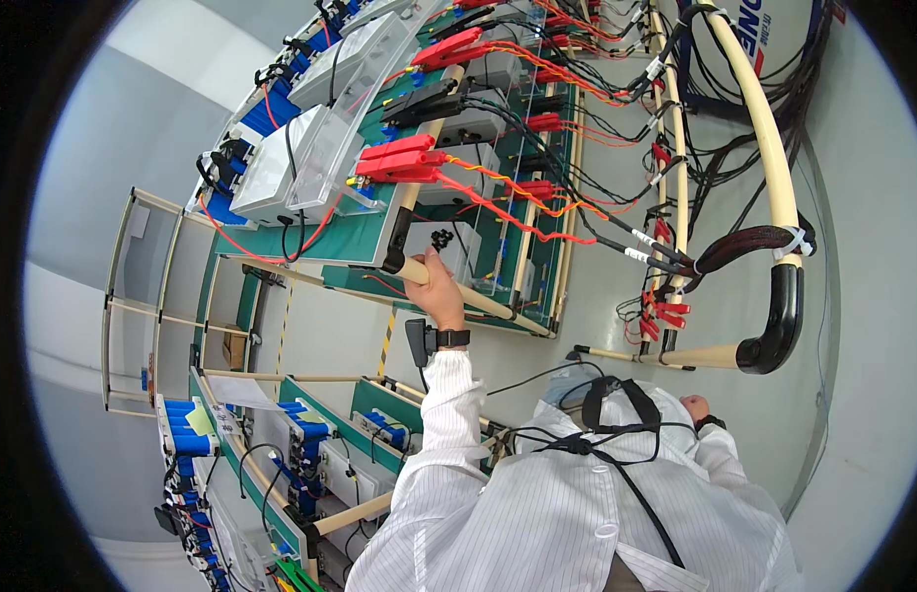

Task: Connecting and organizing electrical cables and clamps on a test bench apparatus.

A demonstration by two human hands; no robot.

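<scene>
My left hand (439, 292) is wrapped round a cream rack tube (486, 304), just beside its black corner joint. Above that hand, large red clips (397, 158) and black clips (419, 103) grip the edge of the green-topped shelf (365, 237), with red, yellow and black leads running off to the right. A white box with a clear cover (291, 163) and blue battery cells (221, 209) sit on this shelf. Low by my right side is my right hand (694, 406), away from the rack; its fingers are mostly hidden.
On the right stands a cream tube frame (764, 118) carrying a thick black cable bundle (749, 245) and hanging red clips (665, 314). Another rack (251, 474) with blue battery packs is at lower left. An open shelf frame (133, 296) stands farther left.
</scene>
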